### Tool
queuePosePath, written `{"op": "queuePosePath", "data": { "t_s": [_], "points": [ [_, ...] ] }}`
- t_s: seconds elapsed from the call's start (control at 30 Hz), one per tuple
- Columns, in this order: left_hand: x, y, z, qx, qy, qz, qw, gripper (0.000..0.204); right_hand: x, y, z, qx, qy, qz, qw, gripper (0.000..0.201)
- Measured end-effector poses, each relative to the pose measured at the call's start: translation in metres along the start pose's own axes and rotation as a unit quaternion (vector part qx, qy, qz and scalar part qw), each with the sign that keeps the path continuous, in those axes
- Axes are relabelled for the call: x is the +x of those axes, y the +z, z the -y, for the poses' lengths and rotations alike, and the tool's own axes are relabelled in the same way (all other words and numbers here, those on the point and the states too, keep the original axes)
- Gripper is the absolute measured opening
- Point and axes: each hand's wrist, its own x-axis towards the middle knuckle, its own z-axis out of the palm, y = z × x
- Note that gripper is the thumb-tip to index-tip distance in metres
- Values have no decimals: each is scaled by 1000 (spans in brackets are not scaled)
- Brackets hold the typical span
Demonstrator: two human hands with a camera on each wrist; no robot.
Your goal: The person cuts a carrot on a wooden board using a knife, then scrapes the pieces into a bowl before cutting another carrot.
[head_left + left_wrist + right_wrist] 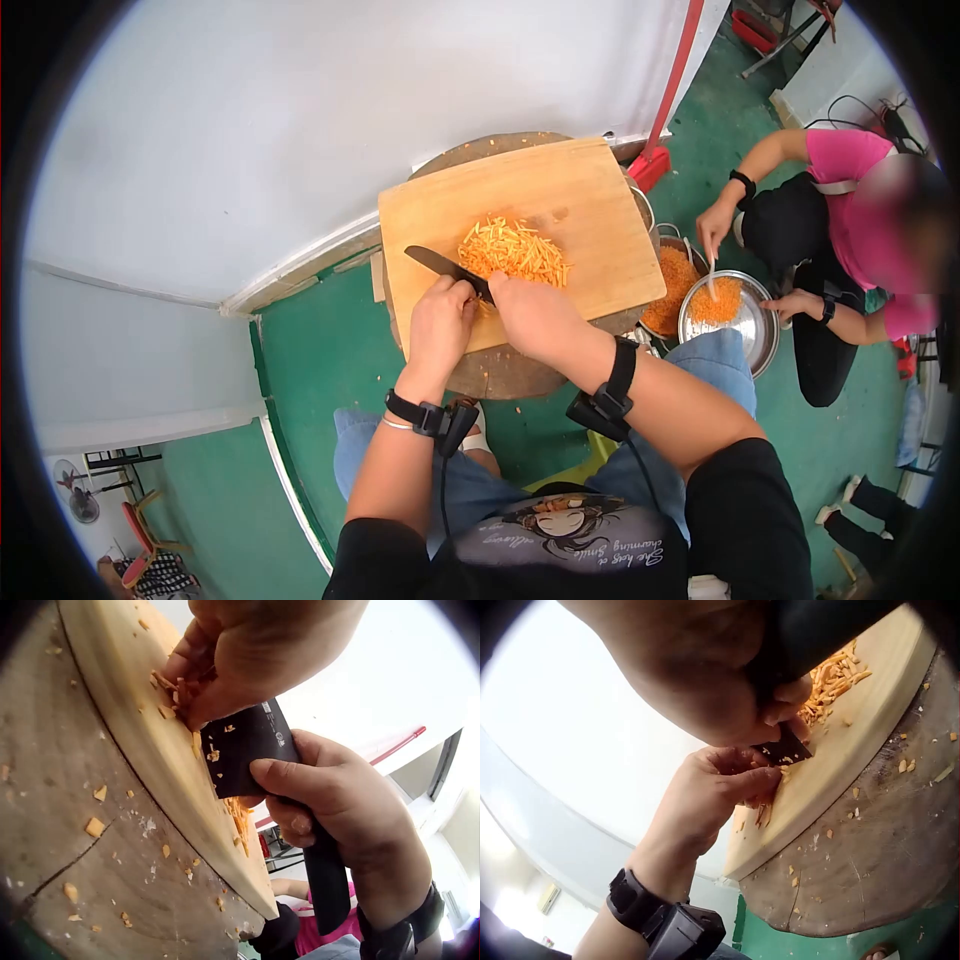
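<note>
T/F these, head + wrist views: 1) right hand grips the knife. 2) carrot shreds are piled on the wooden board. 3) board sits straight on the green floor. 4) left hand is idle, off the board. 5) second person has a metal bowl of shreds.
1) True: the right hand grips the black knife by its handle.
2) True: orange carrot shreds lie on the wooden board.
3) False: the board rests on a round wood block.
4) False: the left hand is at the board beside the blade, fingers on carrot pieces.
5) True: the second person reaches into a metal bowl of shreds.
</note>
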Motion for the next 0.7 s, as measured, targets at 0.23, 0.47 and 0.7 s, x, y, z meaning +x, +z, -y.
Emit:
{"op": "queuePosePath", "data": {
  "t_s": [0.23,0.47,0.7],
  "points": [
    [2,-1,-3,-7,3,-12,1000,7,7,10,-6,53,-14,-44,998,11],
    [1,-1,-4,-14,-37,17,999,10,3,-5,-10,88,-18,6,996,11],
    [2,1,-6,0,-26,9,1000,10,4,10,-8,131,4,-13,991,13]
  ]
}}
